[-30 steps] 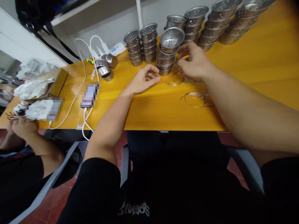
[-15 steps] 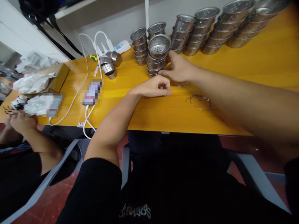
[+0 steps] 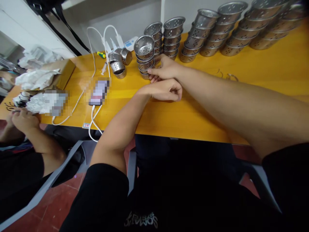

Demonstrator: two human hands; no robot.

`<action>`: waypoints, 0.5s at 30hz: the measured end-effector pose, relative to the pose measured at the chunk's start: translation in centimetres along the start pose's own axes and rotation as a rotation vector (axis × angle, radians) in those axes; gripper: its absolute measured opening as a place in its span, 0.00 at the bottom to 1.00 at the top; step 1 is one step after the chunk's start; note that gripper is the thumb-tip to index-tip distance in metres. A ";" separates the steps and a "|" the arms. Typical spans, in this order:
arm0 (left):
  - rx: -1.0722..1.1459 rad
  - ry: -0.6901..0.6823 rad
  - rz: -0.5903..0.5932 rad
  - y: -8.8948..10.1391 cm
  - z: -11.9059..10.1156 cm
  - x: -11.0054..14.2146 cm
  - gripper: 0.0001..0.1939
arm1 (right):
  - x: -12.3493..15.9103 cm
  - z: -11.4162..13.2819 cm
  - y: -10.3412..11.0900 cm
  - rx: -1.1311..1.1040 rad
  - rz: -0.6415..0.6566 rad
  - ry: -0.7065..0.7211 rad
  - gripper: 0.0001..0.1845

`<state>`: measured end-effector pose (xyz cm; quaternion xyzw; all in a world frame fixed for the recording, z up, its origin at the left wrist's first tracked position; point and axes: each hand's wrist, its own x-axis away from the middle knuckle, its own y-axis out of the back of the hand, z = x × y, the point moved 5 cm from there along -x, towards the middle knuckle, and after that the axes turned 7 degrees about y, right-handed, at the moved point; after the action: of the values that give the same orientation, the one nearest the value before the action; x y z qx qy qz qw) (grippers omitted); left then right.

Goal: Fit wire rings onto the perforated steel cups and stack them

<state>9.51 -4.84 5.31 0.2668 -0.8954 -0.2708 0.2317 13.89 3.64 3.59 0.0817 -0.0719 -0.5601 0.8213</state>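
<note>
A stack of perforated metal cups (image 3: 144, 48), nested one in another, stands upright near the middle of the yellow table (image 3: 205, 119). My right hand (image 3: 165, 69) reaches across from the right and is closed on this stack's lower right side, thumb in front; its other fingertips are partly hidden. Just below it, my left hand (image 3: 167, 90) rests on the table with the fingers curled in a loose fist. I see nothing in it. Behind my right hand stand two similar stacks, the nearer-left cups (image 3: 154, 29) partly covered by the gripped stack.
More cup stacks (image 3: 207, 30) line the back right. Several loose cups (image 3: 118, 66), a syringe (image 3: 104, 68) and a charging phone (image 3: 99, 92) with white cables lie left. Thin wire (image 3: 233, 76) lies behind my right forearm. A co-worker's hand (image 3: 25, 120) is at far left.
My right hand and the cup stack have moved left, to the front of the leftmost back stack. My left hand stays curled on the table. The view has shifted slightly.
</note>
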 end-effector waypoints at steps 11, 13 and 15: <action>-0.001 -0.014 -0.003 0.3 1.6 -0.6 0.10 | -5.2 -1.3 -1.7 -0.143 0.042 -0.016 0.23; 0.026 -0.024 -0.002 0.2 1.9 -0.8 0.10 | -5.6 -1.4 -1.7 -0.117 0.044 0.000 0.25; 0.039 -0.031 -0.003 0.2 2.1 -1.0 0.09 | -5.9 -1.4 -1.7 -0.101 0.055 0.011 0.26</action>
<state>8.98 -3.34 3.61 0.2683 -0.9037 -0.2576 0.2122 10.49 8.61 1.66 0.0410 -0.0413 -0.5399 0.8397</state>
